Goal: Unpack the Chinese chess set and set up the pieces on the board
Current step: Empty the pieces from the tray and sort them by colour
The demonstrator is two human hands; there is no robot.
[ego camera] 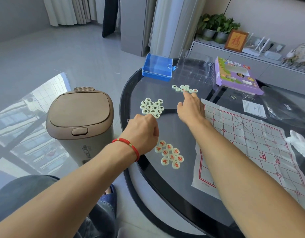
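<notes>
Three clusters of pale round chess pieces lie on the dark glass table (165,182). Black-lettered pieces (152,107) sit in the middle left, red-lettered pieces (170,154) lie nearer me, and a small mixed group (184,88) lies farther back. My left hand (142,129) hovers curled between the black and red groups; I cannot see whether it holds a piece. My right hand (190,107) stretches forward, straight fingertips touching the far group. The paper board (251,143) with red lines lies unfolded and creased on the right.
A blue plastic box (157,67) and a clear plastic tray (194,67) stand at the table's far edge, a purple game box (234,74) beside them. A paper slip (254,108), a dark bag (289,107) and white plastic (301,143) lie right. A brown bin (79,121) stands left.
</notes>
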